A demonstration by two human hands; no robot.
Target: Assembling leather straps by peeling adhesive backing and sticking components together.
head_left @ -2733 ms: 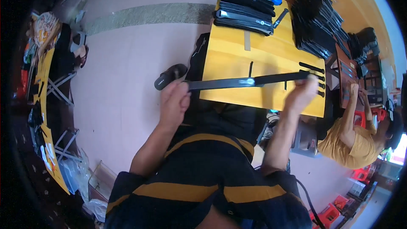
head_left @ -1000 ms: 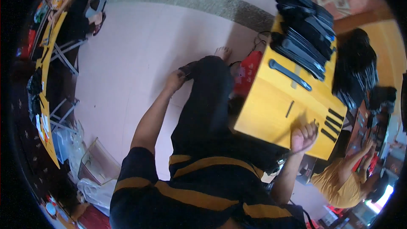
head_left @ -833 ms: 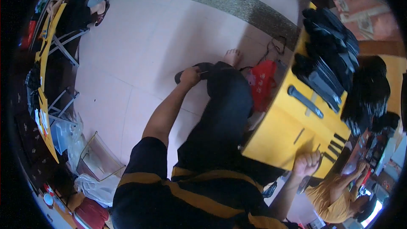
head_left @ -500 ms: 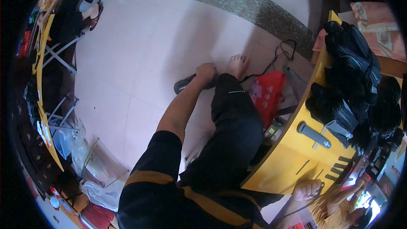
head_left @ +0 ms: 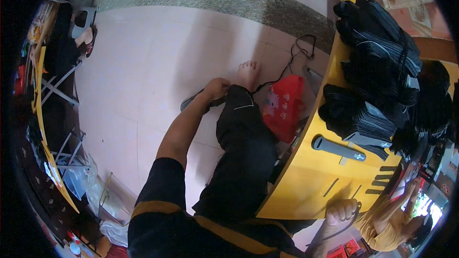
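Far right of you, black bag stacks (head_left: 382, 62) on the yellow table (head_left: 306, 196); red bag (head_left: 285, 107) underneath; folding frames (head_left: 57, 86) far left.

Bright, even daylight across pale floor tiles (head_left: 138, 81), with soft, short shadows under the leg and beside the yellow counter (head_left: 306, 186). No hard glare. Strong fisheye bending toward the rim; black vignette at all corners. Centre fairly sharp; edges smeared and compressed, clutter at far left dim. Dark stacked goods (head_left: 377, 67) underexposed, little detail. Lower right slightly overexposed.
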